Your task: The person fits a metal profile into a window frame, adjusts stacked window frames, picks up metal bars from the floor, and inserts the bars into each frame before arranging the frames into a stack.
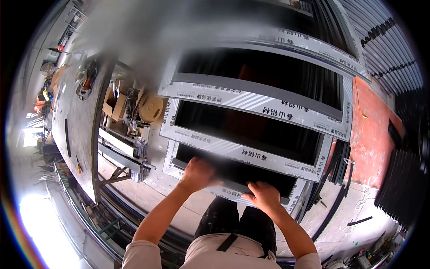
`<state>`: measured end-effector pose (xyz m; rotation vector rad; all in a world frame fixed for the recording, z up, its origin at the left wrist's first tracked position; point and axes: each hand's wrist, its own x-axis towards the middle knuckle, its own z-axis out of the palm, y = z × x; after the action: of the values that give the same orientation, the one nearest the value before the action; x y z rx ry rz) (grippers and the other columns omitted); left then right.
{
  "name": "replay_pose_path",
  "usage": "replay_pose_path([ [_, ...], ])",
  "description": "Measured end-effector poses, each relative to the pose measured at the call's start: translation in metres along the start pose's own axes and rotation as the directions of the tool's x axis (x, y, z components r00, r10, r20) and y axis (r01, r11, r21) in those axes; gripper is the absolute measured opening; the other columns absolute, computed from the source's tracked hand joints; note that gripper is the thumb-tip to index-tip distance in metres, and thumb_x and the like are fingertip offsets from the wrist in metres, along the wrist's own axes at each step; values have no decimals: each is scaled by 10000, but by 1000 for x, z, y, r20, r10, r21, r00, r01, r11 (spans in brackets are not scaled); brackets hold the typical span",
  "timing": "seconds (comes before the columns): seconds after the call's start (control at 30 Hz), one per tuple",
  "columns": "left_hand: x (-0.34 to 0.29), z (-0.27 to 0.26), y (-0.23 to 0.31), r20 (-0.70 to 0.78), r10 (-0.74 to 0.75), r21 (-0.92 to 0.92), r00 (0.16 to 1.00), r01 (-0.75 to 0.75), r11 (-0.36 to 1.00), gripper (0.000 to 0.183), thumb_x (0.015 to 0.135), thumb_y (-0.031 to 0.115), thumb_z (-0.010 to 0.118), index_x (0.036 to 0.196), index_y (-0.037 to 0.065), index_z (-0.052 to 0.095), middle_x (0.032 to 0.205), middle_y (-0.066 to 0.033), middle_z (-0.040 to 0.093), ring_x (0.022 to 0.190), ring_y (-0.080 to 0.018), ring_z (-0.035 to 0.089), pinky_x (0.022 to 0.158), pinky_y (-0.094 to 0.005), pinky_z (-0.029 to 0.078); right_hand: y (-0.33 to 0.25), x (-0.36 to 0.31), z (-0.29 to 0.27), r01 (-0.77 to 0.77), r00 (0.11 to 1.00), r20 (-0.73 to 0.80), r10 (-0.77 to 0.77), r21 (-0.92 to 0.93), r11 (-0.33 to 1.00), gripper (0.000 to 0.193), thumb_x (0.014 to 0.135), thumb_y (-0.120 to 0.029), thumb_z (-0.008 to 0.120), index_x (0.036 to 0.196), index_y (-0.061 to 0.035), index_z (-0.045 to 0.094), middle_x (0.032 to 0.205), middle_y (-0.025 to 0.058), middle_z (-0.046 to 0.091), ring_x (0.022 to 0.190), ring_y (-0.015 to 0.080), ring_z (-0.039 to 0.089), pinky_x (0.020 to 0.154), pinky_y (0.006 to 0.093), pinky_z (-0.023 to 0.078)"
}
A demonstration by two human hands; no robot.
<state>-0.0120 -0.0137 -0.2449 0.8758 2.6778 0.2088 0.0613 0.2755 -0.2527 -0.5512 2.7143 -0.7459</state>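
Several dark rectangular metal frames wrapped in white printed film stand one behind another in front of me. Both my hands are at the near side of the nearest frame. My left hand is closed over its dark bar toward the left, with the fingertips hidden. Farther right, my right hand grips the same bar, its thumb lying along the inner side. Directly behind it is a second frame, and beyond that a wider third frame. Their openings look dark.
A grey worktable stands at the left, with a coiled cable tool on top. Near its legs are a cardboard box and a round tan lid. An orange-red panel and dark long profiles stand at the right. A grey blur covers the upper left.
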Motion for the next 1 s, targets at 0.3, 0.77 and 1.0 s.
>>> replay_pose_path([
  [0.3, 5, 22, 0, -22, -16, -55, 1000, 15, 998, 531, 786, 623, 673, 850, 97, 715, 852, -79, 628, 904, -279, 607, 876, -450, 445, 10, 3, 2, -28, 1000, 4, 28, -39, 999, 419, 830, -533, 688, 1014, -157, 686, 762, 53, 607, 688, 257, 640, 556, 377, 527],
  [0.77, 24, 34, -1, -179, 2, -71, 984, -15, 997, 315, 776, 395, 718, 738, 101, 612, 750, -89, 604, 772, -328, 575, 796, -472, 431, 30, 12, 22, -113, 988, 125, 92, 171, 979, 527, 956, -600, 499, 963, -97, 654, 793, 96, 637, 750, 306, 662, 590, 456, 520],
  [1.0, 21, 41, -2, -171, -16, -64, 985, 5, 998, 218, 776, 278, 673, 738, 77, 600, 758, -132, 592, 778, -368, 567, 787, -493, 435, 33, 14, 22, -130, 984, 143, 102, 200, 971, 493, 989, -547, 473, 913, -97, 658, 771, 103, 659, 728, 309, 669, 594, 454, 534],
])
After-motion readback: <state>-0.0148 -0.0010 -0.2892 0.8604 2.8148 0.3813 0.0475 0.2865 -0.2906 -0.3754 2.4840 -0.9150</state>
